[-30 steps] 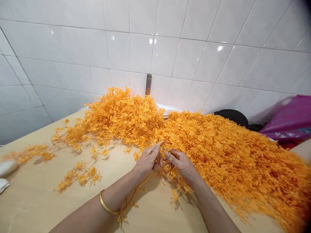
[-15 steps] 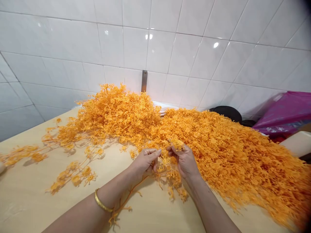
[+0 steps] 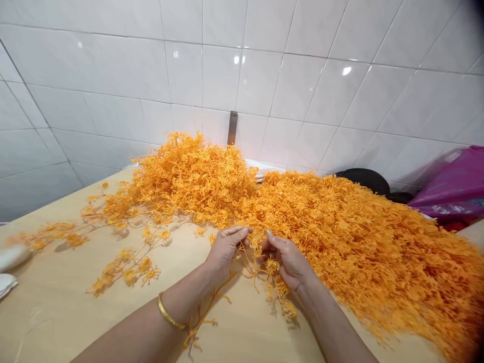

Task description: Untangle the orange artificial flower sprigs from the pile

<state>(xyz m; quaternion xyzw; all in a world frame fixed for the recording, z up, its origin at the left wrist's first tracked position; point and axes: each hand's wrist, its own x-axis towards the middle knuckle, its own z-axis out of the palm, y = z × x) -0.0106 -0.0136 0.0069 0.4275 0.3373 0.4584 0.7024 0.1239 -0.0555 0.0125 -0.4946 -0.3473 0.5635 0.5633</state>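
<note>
My left hand [image 3: 228, 248], with a gold bangle [image 3: 169, 312] on the wrist, pinches an orange artificial flower spray [image 3: 256, 245] between thumb and fingers. The spray's bare branching stem [image 3: 204, 318] runs down past the left wrist towards me. To the right, my right hand [image 3: 290, 259] has its fingers curled round the blossoms of the same spray, thumb on top; its fingertips are partly hidden. Several blossoms [image 3: 282, 292] hang between and below the hands, over the table.
A big heap of orange flower sprays [image 3: 359, 237] covers the table's right side, and a taller pile [image 3: 192, 176] stands at the back. Loose sprays [image 3: 128, 269] lie left on the wooden table [image 3: 151, 312]. Behind are a tiled wall [image 3: 260, 80], black round object [image 3: 365, 179] and purple bag [image 3: 449, 186].
The view has swung slightly left, showing white objects at the left edge. The blossom atop my right fingers has dropped lower, and the right thumb now shows raised. My left hand keeps its pinch.
</note>
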